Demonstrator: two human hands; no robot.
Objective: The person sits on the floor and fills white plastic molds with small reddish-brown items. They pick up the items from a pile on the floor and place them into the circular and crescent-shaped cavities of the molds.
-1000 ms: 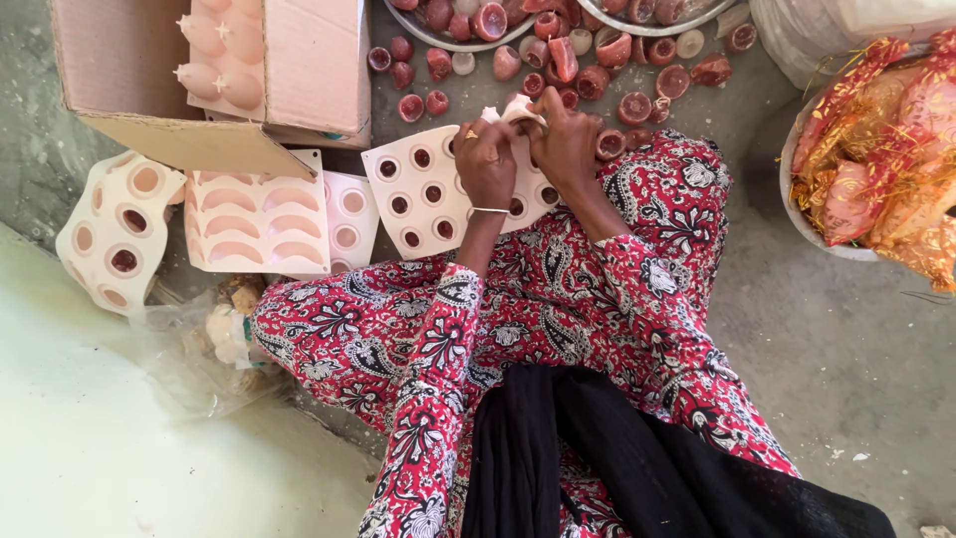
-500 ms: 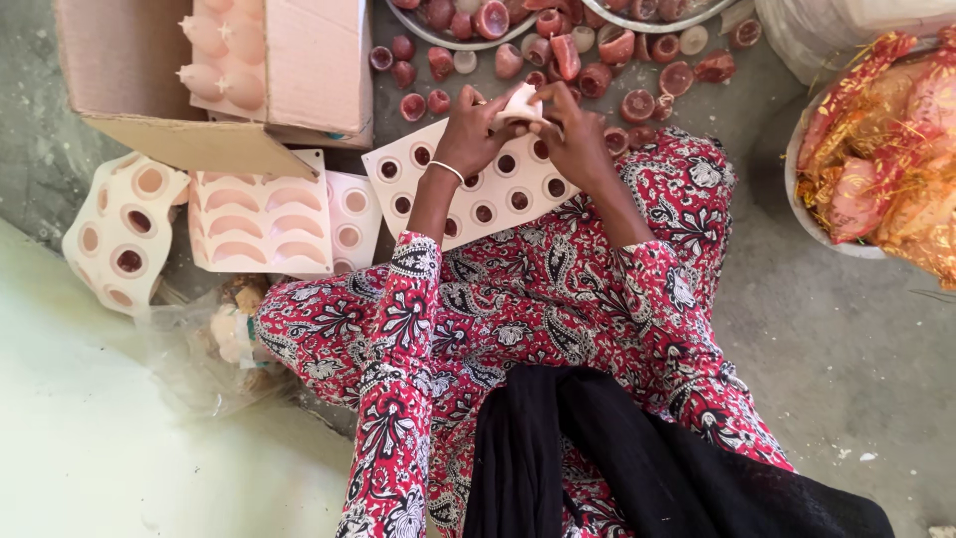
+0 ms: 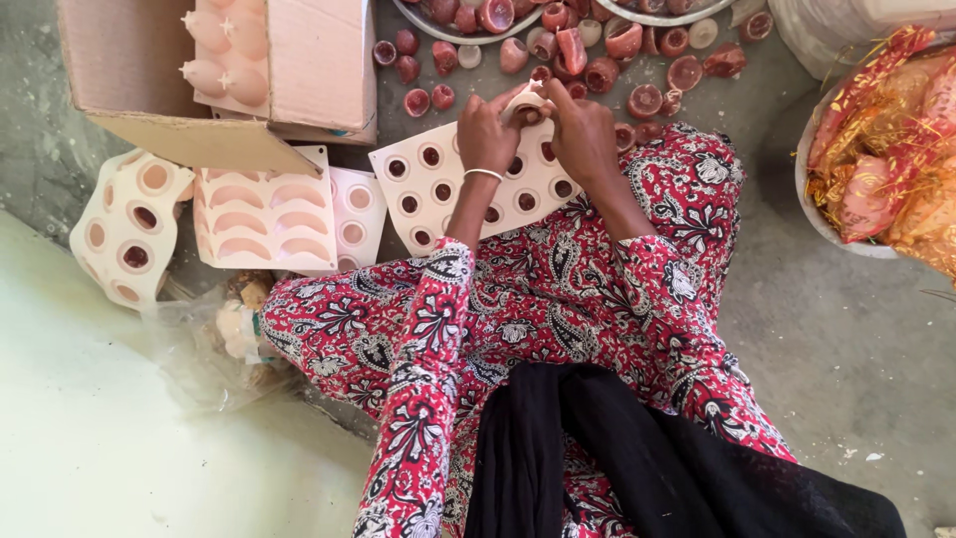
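Left hand [image 3: 488, 134] and right hand [image 3: 583, 134], fingers pinched together on small pale round clay cup [image 3: 525, 103], above pale pink moulded tray with round pockets [image 3: 438, 189] across patterned red lap, near scattered reddish cups [image 3: 597, 60].

The mould [image 3: 468, 184] looks like matt, soft pale-pink rubber, and the box [image 3: 129, 70] is dull brown cardboard. The floor [image 3: 846, 329] is rough grey concrete; the wrappers [image 3: 886, 149] are glossy foil, and the sleeves [image 3: 428, 329] are printed cloth.

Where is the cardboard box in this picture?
In the head view, the cardboard box sits at the upper left, open, just above the pale moulds on the floor.
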